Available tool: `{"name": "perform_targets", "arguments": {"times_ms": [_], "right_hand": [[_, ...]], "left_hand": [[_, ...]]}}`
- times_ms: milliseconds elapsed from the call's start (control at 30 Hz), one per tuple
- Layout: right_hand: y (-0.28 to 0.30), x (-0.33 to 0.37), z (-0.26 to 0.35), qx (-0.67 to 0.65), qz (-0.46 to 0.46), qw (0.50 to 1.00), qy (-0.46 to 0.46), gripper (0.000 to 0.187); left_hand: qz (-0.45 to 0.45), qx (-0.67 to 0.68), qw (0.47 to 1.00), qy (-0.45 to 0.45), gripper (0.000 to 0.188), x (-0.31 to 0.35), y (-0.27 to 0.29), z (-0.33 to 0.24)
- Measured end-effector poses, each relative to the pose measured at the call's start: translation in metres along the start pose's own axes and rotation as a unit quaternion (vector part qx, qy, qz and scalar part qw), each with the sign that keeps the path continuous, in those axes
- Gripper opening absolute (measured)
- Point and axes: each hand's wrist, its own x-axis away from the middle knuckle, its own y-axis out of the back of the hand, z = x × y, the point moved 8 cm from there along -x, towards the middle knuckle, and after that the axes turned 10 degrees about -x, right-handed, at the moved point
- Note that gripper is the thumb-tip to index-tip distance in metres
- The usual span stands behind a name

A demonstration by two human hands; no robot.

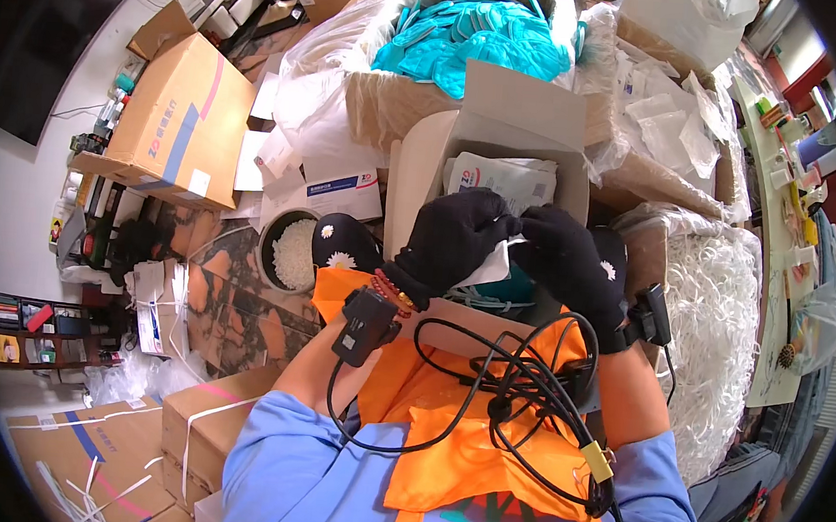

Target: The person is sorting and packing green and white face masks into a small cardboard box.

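Both my hands wear black gloves and meet over a white carton (525, 123) with raised flaps. My left hand (453, 239) and my right hand (573, 267) are closed, their fingertips pinching a small white plastic bag (492, 268) between them. It is partly hidden by the gloves. Just under the hands lies a teal face mask (511, 287) with white straps, mostly covered by the bag and my fingers. White printed packets (501, 180) stand inside the carton beyond my hands.
Ahead, a plastic-lined box holds a heap of teal masks (482, 42). White bags (675, 124) fill a box at the right, above a box of white strands (707, 349). A round pot of white bits (294, 252) stands left. Black cables (525, 395) hang across my lap.
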Motion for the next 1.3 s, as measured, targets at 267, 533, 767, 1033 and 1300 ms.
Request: {"name": "perform_targets", "arguments": {"times_ms": [267, 533, 767, 1033, 1300], "right_hand": [[-0.03, 0.003, 0.0, 0.259, 0.107, 0.956, -0.09, 0.012], [-0.066, 0.021, 0.06, 0.125, 0.206, 0.967, -0.086, 0.021], [-0.057, 0.021, 0.03, 0.121, 0.292, 0.942, -0.111, 0.029], [0.032, -0.013, 0.032, -0.039, -0.116, 0.992, 0.01, 0.029], [0.0, -0.03, -0.041, 0.003, 0.022, 0.989, -0.145, 0.028]], "left_hand": [[-0.004, -0.029, 0.994, 0.107, 0.015, 0.002, -0.031, 0.033], [0.054, -0.413, 0.909, -0.029, 0.022, -0.031, -0.055, 0.074], [0.122, -0.442, 0.889, 0.009, 0.026, -0.071, -0.055, 0.076], [0.131, -0.34, 0.928, -0.083, 0.032, -0.052, -0.032, 0.035], [0.077, -0.137, 0.986, 0.051, 0.04, -0.038, 0.033, 0.022]]}}
